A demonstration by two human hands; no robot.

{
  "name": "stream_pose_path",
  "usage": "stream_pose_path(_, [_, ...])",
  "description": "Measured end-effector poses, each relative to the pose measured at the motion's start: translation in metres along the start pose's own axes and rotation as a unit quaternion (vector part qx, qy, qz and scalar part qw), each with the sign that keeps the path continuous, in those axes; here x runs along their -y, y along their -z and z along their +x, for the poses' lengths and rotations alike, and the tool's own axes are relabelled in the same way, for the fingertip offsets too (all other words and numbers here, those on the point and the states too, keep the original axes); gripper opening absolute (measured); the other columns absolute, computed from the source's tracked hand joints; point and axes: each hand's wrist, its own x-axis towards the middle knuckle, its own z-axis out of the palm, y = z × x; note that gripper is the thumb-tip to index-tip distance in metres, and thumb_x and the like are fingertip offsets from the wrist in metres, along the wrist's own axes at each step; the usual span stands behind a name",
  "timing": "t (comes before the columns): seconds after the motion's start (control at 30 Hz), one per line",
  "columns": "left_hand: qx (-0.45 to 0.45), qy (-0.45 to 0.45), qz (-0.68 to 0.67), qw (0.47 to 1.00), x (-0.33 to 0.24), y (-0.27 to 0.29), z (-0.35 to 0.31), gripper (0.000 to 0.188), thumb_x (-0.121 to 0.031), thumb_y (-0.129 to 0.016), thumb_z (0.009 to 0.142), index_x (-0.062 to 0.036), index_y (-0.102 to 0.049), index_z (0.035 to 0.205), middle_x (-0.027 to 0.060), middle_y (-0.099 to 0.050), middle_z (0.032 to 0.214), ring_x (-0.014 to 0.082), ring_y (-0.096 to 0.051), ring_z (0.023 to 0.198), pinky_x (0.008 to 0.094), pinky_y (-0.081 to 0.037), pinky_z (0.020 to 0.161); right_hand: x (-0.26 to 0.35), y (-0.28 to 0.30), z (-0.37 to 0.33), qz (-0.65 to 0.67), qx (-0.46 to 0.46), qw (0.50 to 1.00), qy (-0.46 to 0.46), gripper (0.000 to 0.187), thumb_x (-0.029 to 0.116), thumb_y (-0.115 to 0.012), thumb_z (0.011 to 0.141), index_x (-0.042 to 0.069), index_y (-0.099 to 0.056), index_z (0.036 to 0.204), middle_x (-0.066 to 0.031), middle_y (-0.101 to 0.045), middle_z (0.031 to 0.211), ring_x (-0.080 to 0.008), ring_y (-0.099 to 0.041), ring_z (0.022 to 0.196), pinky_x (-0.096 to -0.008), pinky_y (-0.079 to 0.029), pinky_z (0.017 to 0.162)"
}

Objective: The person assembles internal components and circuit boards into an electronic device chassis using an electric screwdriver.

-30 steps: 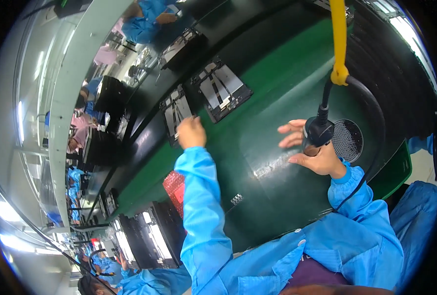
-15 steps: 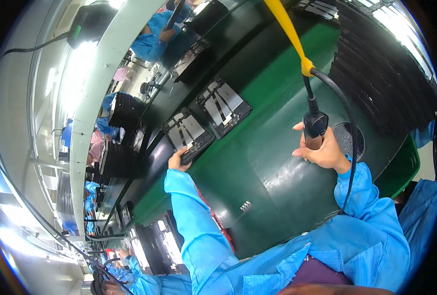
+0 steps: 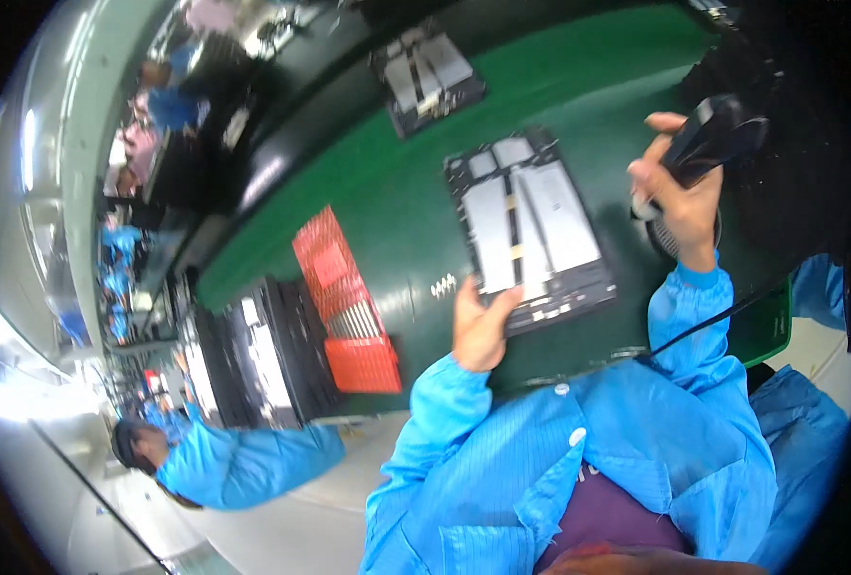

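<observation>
An opened tablet [image 3: 561,222] with bare silver battery cells and a black lower board lies at a tilt in front of me. My left hand [image 3: 483,326] grips its near left edge, thumb on top. My right hand [image 3: 682,192] is closed around a black corded electric screwdriver [image 3: 708,144], held up to the right of the tablet; the tool's tip is blurred. Several small screws [image 3: 443,286] lie on the green mat, just left of my left thumb.
Farther back lies another opened tablet [image 3: 427,79]. On the left are a red bubble-wrap pouch [image 3: 363,359] and upright dark tablet shells [image 3: 286,359]. A round mesh dish [image 3: 665,240] sits below my right hand. A co-worker in blue [image 3: 243,470] works at far left.
My left hand has brought one tablet from the back row nearer to me. The screwdriver has moved right and up in my right hand. The view has shifted, showing the whole red pouch.
</observation>
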Motion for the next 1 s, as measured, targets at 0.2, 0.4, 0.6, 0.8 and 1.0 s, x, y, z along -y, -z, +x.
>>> stream_pose_path(0.2, [-0.088,0.015,0.483,0.871,-0.021,0.029,-0.015,0.03,-0.013,-0.07,0.077,0.0025,-0.06,0.1,0.0137,-0.061,0.1,0.0161,-0.061,0.079,0.0277,-0.048,0.072,-0.007,0.006,0.005,-0.037,0.03,0.997,0.056,0.04,0.002,-0.07,0.075,-0.003,-0.053,0.11,-0.0023,-0.055,0.062,-0.0083,-0.052,0.051,-0.0207,-0.039,0.047])
stream_pose_path(0.4, [-0.101,-0.217,0.637,0.733,-0.044,0.069,0.003,0.026,-0.012,-0.075,0.07,0.0006,-0.065,0.09,0.0088,-0.058,0.082,0.0161,-0.052,0.058,0.0287,-0.044,0.058,0.004,0.012,-0.003,-0.047,0.034,0.997,0.041,0.045,0.004,-0.073,0.072,-0.002,-0.054,0.112,-0.0003,-0.054,0.06,-0.0072,-0.052,0.051,-0.0205,-0.038,0.047])
stream_pose_path(0.6, [-0.049,-0.16,0.603,0.78,-0.046,0.099,0.015,0.024,-0.004,-0.078,0.065,0.0012,-0.063,0.082,0.0078,-0.062,0.073,0.0127,-0.058,0.063,0.0255,-0.047,0.057,0.019,0.042,0.011,-0.043,0.035,0.998,0.033,0.049,0.0,-0.077,0.067,-0.003,-0.055,0.111,-0.0001,-0.054,0.059,-0.006,-0.05,0.048,-0.0201,-0.039,0.046])
stream_pose_path(0.8, [-0.013,0.016,0.4,0.916,-0.061,0.082,0.03,0.019,-0.001,-0.078,0.066,0.0052,-0.061,0.074,0.0047,-0.061,0.07,0.0087,-0.056,0.063,0.0198,-0.044,0.056,0.006,0.085,0.006,-0.065,-0.001,0.994,0.087,0.028,0.0,-0.071,0.073,0.0,-0.051,0.093,-0.0049,-0.056,0.059,-0.011,-0.054,0.049,-0.0234,-0.044,0.047])
stream_pose_path(1.0, [0.0,-0.186,0.629,0.755,-0.052,0.078,0.032,0.022,-0.003,-0.081,0.058,0.0013,-0.06,0.063,0.005,-0.052,0.067,0.0128,-0.05,0.059,0.026,-0.041,0.054,0.0,0.09,-0.001,-0.076,-0.019,0.994,0.077,0.027,-0.003,-0.069,0.072,0.001,-0.051,0.091,-0.0053,-0.056,0.058,-0.0106,-0.055,0.049,-0.023,-0.044,0.049])
